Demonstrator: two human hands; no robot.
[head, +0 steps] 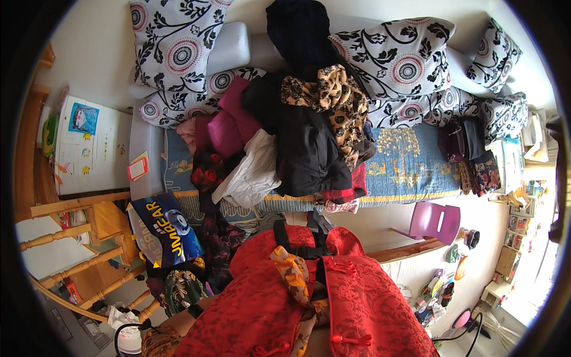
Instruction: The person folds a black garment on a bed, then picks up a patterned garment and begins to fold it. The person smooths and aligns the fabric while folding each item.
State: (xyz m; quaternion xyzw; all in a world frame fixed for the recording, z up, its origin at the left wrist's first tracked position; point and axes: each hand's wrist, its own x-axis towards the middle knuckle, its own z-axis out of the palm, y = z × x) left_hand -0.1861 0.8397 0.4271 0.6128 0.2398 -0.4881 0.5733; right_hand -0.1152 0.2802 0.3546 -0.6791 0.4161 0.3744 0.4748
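A red brocade garment (267, 285) with red knot buttons fills the space before me, its front parted. Between its edges shows a yellow-orange patterned fabric (292, 274). My left forearm (180, 323) and a dark wristband are visible at the lower left, but my left hand is hidden behind the red cloth. My right hand is out of view. Beyond the garment, a heap of clothes lies on the sofa: a black garment (308, 156), a white one (252, 174), a tan one with dark flowers (345, 107) and magenta cloth (234, 120).
Patterned cushions (397, 58) line the sofa with its blue quilted cover (406, 156). Folded dark clothes (464, 138) lie at its right. A printed bag (167, 232) stands at left beside a wooden railing (80, 259). A purple chair (435, 223) stands at right.
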